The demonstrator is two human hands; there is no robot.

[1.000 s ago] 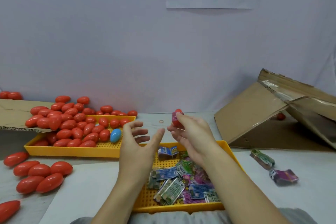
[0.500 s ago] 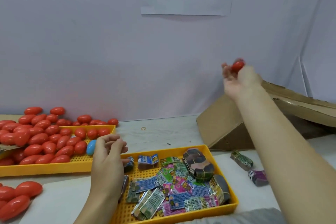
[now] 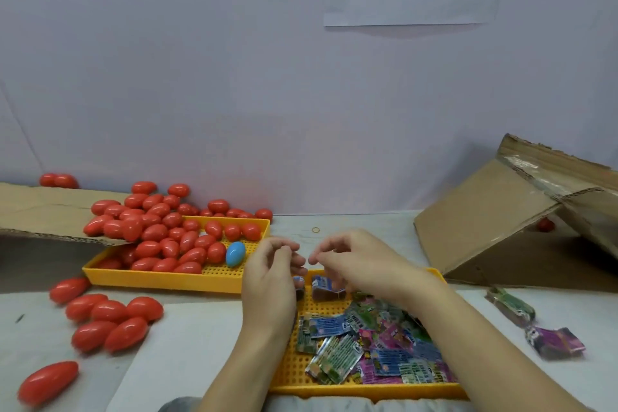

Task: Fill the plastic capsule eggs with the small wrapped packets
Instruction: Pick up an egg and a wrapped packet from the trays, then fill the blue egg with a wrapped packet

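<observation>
Item: right hand (image 3: pixel 361 264), back from the cardboard box (image 3: pixel 495 221), its grip now loosely curled and empty; the red egg is gone. Left hand (image 3: pixel 271 274) likewise empty. I judge one egg finished; packets (image 3: pixel 337 358) just below both grips come next.

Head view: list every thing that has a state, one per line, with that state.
left hand: fingers loosely curled, holding nothing, above the packet tray
right hand: fingers loosely curled, holding nothing
egg tray: heaped with closed red eggs
blue egg: closed, lying in the egg tray
packet tray: partly filled with wrapped packets
cardboard box: tipped on its side, open, one red egg inside
loose red eggs: closed, lying on the table
</observation>
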